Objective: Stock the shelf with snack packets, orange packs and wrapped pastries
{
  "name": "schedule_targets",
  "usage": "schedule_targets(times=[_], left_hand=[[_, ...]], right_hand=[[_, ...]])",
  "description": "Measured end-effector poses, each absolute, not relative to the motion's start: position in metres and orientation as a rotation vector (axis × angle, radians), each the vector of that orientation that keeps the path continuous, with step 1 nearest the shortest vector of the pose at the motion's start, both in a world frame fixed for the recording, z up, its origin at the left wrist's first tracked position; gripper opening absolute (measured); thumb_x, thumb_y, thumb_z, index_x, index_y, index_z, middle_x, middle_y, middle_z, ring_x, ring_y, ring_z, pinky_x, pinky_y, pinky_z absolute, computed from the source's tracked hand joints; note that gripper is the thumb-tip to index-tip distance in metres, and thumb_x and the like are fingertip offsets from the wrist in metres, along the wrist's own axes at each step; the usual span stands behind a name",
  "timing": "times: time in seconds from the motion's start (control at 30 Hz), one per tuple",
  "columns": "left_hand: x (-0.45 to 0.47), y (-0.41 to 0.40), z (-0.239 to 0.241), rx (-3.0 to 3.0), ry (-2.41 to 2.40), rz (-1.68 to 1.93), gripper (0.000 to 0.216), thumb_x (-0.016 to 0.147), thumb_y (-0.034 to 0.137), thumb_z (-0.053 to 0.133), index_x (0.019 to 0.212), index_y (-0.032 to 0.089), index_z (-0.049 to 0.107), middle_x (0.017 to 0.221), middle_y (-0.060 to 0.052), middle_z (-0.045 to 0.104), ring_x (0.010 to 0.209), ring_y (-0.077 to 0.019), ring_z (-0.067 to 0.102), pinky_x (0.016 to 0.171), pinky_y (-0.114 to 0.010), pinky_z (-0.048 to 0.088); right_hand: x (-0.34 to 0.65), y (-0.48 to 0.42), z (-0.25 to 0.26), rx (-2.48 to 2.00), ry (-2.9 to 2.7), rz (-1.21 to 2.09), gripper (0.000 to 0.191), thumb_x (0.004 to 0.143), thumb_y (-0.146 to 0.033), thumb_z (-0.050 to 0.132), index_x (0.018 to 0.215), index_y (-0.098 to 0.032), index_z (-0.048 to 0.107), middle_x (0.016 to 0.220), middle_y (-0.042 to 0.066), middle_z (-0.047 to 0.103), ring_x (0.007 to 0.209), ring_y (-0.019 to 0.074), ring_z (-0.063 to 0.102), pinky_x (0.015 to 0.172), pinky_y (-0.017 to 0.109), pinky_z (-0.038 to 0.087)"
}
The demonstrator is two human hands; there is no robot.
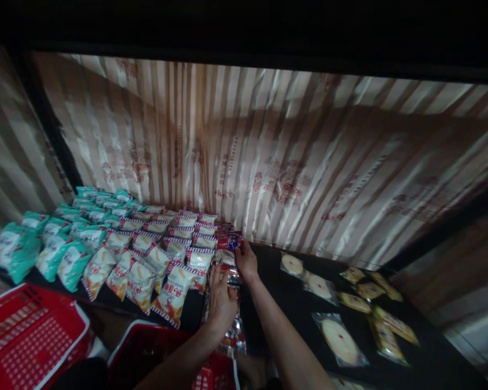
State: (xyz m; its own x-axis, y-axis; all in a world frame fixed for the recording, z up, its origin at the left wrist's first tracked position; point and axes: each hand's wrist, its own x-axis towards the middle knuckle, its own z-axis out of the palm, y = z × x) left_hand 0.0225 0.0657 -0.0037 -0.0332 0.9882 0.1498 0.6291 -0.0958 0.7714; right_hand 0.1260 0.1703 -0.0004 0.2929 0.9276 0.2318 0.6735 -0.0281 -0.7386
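My right hand [246,262] grips the right edge of a dark red and blue snack packet [230,239] with a shiny silver lower part. My left hand [222,301] lies lower and to the left, its fingers stretched out over the packets beside the near end of the silver part. Beneath it, more shiny dark packets [235,333] run down to the table's front edge, partly covered by my hand and wrist. Directly left stand rows of white and orange snack bags [173,290] with striped edges. The nearest of these almost touches my left hand.
Teal and white bags [67,262] fill the far left of the black table [284,303]. Flat round items in clear wrappers [339,340] and yellow packets [394,325] lie on the right. Red baskets [36,330] stand in front. A printed curtain [268,162] hangs behind; a dark beam crosses above.
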Motion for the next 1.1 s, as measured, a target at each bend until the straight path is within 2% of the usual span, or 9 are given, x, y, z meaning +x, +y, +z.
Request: schedule_targets(times=[0.17,0.47,0.63,0.73,0.87,0.97,1.1], left_hand=[[0.023,0.067,-0.011,1.72,1.722,0.933,0.051,0.074,0.01,0.042,0.124,0.014,0.051,0.142,-0.008,0.038,0.136,-0.0236,0.022,0.113,-0.041,0.021],[0.02,0.065,-0.015,1.677,1.66,1.037,0.052,0.073,0.008,0.038,0.123,0.01,0.052,0.134,-0.011,0.048,0.13,-0.0216,0.035,0.111,-0.039,0.025],[0.016,0.064,-0.02,1.671,1.619,1.126,0.052,0.071,0.008,0.039,0.122,0.007,0.053,0.13,-0.014,0.051,0.127,-0.0225,0.039,0.109,-0.04,0.029],[0.015,0.065,-0.022,1.687,1.631,1.111,0.052,0.072,0.007,0.038,0.121,0.006,0.053,0.13,-0.014,0.051,0.127,-0.0229,0.039,0.109,-0.041,0.03],[0.014,0.067,-0.023,1.707,1.635,1.085,0.051,0.071,0.006,0.038,0.119,0.005,0.054,0.129,-0.015,0.051,0.125,-0.0235,0.04,0.109,-0.041,0.031],[0.013,0.068,-0.024,1.747,1.632,1.085,0.05,0.07,0.005,0.038,0.116,0.005,0.056,0.127,-0.015,0.053,0.124,-0.0235,0.042,0.108,-0.041,0.032],[0.01,0.066,-0.028,1.809,1.6,1.133,0.051,0.068,0.004,0.038,0.115,0.008,0.057,0.124,-0.014,0.056,0.122,-0.0229,0.045,0.106,-0.043,0.035]], right_hand=[[0.121,0.17,0.0,-1.861,-1.475,0.38,0.055,0.082,-0.022,0.042,0.136,-0.012,0.034,0.106,0.013,0.066,0.091,0.0241,0.064,0.077,0.031,0.046],[0.11,0.163,0.004,-1.974,-1.645,0.163,0.041,0.083,-0.024,0.044,0.122,-0.016,0.053,0.118,0.015,0.054,0.105,0.0238,0.054,0.085,0.03,0.043],[0.103,0.158,0.004,-1.995,-1.734,-0.056,0.038,0.082,-0.032,0.048,0.116,-0.018,0.058,0.131,0.014,0.046,0.118,0.0289,0.042,0.092,0.037,0.038],[0.099,0.161,0.006,-1.93,-1.837,-0.12,0.038,0.083,-0.029,0.046,0.117,-0.017,0.058,0.139,0.012,0.041,0.127,0.0295,0.032,0.097,0.04,0.032],[0.093,0.172,0.012,-1.816,-2.025,-0.086,0.039,0.085,-0.022,0.041,0.121,-0.018,0.056,0.137,0.009,0.045,0.133,0.0243,0.024,0.103,0.039,0.025],[0.089,0.179,0.016,-1.805,-2.126,0.002,0.038,0.088,-0.028,0.038,0.122,-0.02,0.055,0.135,0.008,0.048,0.134,0.0233,0.023,0.102,0.039,0.024],[0.086,0.183,0.015,-1.875,-2.172,0.08,0.042,0.09,-0.038,0.035,0.126,-0.022,0.051,0.138,0.006,0.044,0.132,0.0246,0.026,0.102,0.04,0.024]])
